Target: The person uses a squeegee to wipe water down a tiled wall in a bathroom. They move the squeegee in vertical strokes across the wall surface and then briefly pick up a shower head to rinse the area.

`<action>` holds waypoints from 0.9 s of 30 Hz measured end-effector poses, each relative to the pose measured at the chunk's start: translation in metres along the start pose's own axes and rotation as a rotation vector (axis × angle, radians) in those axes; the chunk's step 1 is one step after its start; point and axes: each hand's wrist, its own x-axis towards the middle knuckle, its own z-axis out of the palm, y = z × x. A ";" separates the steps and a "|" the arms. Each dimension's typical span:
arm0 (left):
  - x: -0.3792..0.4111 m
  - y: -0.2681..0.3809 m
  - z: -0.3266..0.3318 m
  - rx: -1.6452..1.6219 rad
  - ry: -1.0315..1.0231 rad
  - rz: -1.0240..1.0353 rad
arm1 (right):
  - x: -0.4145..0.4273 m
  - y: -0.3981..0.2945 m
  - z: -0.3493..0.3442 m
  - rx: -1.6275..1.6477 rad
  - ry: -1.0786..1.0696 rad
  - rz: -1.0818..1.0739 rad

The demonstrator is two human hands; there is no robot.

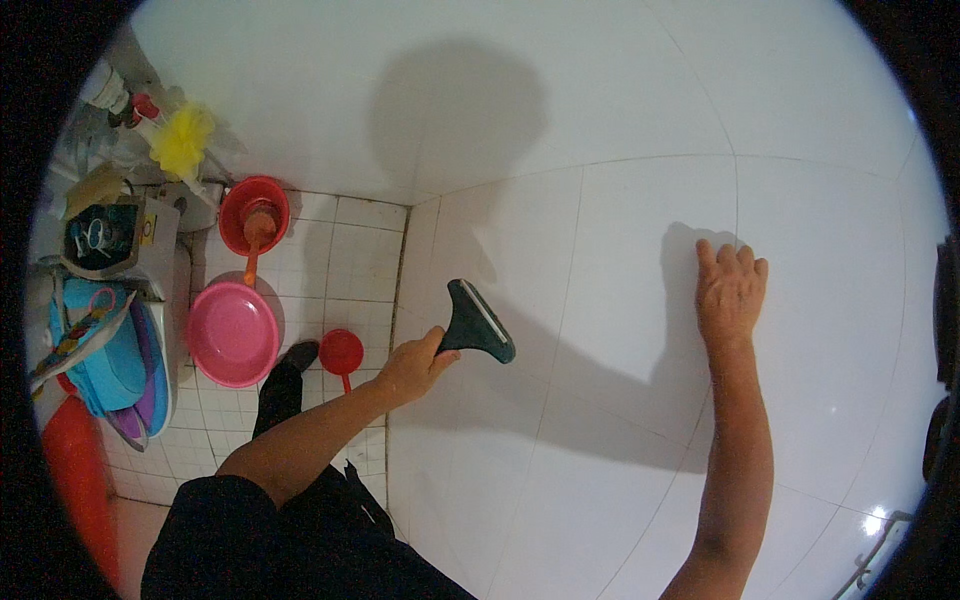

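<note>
My left hand (411, 369) grips the handle of a dark green squeegee (480, 326). The squeegee's wide head, with a pale strip along it, is in front of the white tiled wall (630, 247); whether it touches the tiles cannot be told. Farther right, my right hand (729, 292) is against or close to the same wall, back towards me and fingers curled in. Its palm and fingertips are hidden, and no object shows in it. Shadows of my head and arms fall on the wall.
On the tiled floor (364, 259) at left stand a red bucket (231, 202) with an orange-handled thing in it, a pink basin (232, 334) and a red dipper (341, 351). Blue cloth (105, 345) and a yellow bath puff (182, 140) lie beyond. A metal rack (874, 559) is at lower right.
</note>
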 end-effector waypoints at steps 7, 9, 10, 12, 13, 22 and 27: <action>0.001 -0.002 0.002 -0.003 -0.033 -0.019 | 0.002 -0.014 -0.010 0.001 -0.131 0.045; 0.003 0.003 0.003 -0.032 -0.040 -0.030 | 0.000 -0.016 -0.009 0.003 -0.150 0.069; 0.005 0.007 0.004 -0.065 -0.050 -0.044 | -0.002 -0.014 -0.007 -0.001 -0.143 0.068; 0.008 0.013 0.005 -0.091 -0.073 -0.061 | -0.003 -0.012 -0.006 0.000 -0.110 0.061; 0.010 0.014 0.005 -0.085 -0.087 -0.065 | -0.002 -0.010 -0.006 0.003 -0.083 0.054; 0.018 0.020 0.007 -0.095 -0.092 -0.059 | -0.007 -0.018 -0.007 0.008 -0.042 0.085; 0.019 0.019 0.010 -0.084 -0.090 -0.057 | -0.007 -0.016 -0.003 0.031 -0.058 0.076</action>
